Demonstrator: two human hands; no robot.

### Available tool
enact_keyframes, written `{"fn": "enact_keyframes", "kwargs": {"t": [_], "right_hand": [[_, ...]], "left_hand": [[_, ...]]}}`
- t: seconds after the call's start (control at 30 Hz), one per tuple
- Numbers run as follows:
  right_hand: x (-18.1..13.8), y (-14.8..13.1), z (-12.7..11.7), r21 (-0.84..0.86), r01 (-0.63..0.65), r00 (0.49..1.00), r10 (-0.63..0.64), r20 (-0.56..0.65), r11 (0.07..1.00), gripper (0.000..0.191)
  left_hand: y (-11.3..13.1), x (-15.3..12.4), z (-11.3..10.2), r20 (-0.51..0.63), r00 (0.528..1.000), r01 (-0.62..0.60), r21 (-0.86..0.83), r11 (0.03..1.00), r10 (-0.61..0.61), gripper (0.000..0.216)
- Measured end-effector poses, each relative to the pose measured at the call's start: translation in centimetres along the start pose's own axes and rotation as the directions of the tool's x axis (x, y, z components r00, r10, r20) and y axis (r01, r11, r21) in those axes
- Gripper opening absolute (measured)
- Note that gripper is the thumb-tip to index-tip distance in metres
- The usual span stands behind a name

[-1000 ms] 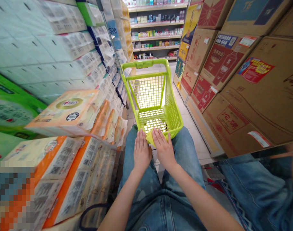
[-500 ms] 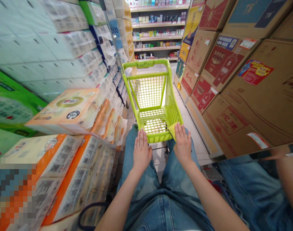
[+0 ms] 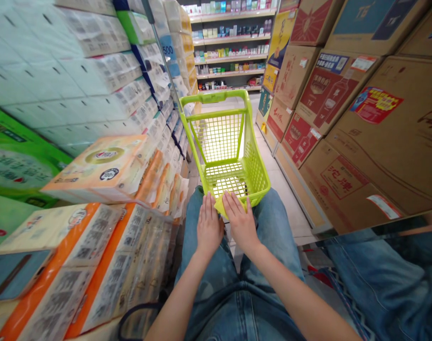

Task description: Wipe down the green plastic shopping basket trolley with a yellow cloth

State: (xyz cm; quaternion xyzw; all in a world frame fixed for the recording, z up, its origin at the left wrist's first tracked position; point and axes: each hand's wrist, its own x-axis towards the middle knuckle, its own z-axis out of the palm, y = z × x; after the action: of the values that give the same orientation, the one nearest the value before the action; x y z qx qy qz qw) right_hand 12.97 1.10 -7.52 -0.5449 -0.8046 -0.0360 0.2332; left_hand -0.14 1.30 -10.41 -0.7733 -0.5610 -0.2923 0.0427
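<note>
A lime-green plastic shopping trolley (image 3: 253, 142) stands on the floor between my knees, its basket holding nothing. My right hand (image 3: 241, 222) presses a yellow cloth (image 3: 220, 207) against the basket's near rim, fingers laid over the cloth. My left hand (image 3: 209, 228) lies flat and open on my left knee, fingertips close to the same rim, holding nothing. Both legs are in blue jeans (image 3: 273, 222).
Stacked tissue packs (image 3: 109, 166) fill the shelving on the left. Brown cardboard cartons (image 3: 361, 123) are piled along the right. A tiled aisle (image 3: 285, 189) runs ahead to shelves of bottles (image 3: 230, 47). Another person's jeans (image 3: 379, 279) show at the lower right.
My right hand slid the yellow cloth along the near rim to the basket's right corner, then back to the middle. The left hand stayed on the knee.
</note>
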Motion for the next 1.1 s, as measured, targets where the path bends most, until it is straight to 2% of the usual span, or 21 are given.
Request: {"fn": "enact_keyframes", "kwargs": {"t": [0.1, 0.27, 0.37, 0.47, 0.57, 0.77, 0.87, 0.97, 1.1], "right_hand": [[-0.7, 2.8, -1.0, -0.028, 0.002, 1.0, -0.002, 0.002, 1.0, 0.073], [-1.6, 8.2, -2.3, -0.102, -0.175, 0.984, 0.17, -0.06, 0.979, 0.08], [-1.9, 9.9, -2.8, -0.127, -0.247, 0.968, 0.238, -0.078, 0.961, 0.082], [-2.1, 9.3, -2.7, -0.125, -0.275, 0.961, 0.267, -0.078, 0.953, 0.082], [-1.9, 7.0, -2.1, -0.111, -0.271, 0.962, 0.264, -0.072, 0.956, 0.082], [-0.3, 0.7, -0.1, -0.028, -0.149, 0.989, 0.149, 0.008, 0.988, 0.075], [0.3, -0.9, 0.4, 0.006, -0.107, 0.994, 0.107, 0.013, 0.994, 0.069], [0.1, -0.2, 0.1, 0.007, -0.044, 0.999, 0.044, 0.009, 0.999, 0.068], [-1.1, 3.8, -1.0, -0.034, -0.027, 0.999, 0.026, -0.029, 0.999, 0.075]], "left_hand": [[0.1, 0.1, -0.1, 0.016, 1.0, -0.001, 0.01, 1.0, 0.0, 0.084], [0.3, 0.3, -0.1, 0.026, 1.0, 0.017, 0.016, 1.0, -0.018, 0.085], [0.5, 0.3, -0.2, 0.032, 0.999, 0.03, 0.019, 0.999, -0.03, 0.087], [0.7, 0.3, -0.3, 0.026, 0.999, 0.035, 0.004, 0.999, -0.035, 0.087], [0.7, 0.3, -0.4, 0.019, 0.999, 0.033, -0.012, 0.999, -0.033, 0.088], [0.6, 0.2, 0.0, -0.001, 1.0, 0.03, -0.058, 0.998, -0.03, 0.086], [0.4, 0.1, 0.1, -0.015, 1.0, 0.015, -0.057, 0.998, -0.016, 0.087], [0.3, 0.1, 0.0, -0.003, 1.0, 0.011, -0.034, 0.999, -0.012, 0.087], [0.3, 0.2, -0.2, 0.015, 1.0, 0.015, -0.006, 1.0, -0.015, 0.085]]}}
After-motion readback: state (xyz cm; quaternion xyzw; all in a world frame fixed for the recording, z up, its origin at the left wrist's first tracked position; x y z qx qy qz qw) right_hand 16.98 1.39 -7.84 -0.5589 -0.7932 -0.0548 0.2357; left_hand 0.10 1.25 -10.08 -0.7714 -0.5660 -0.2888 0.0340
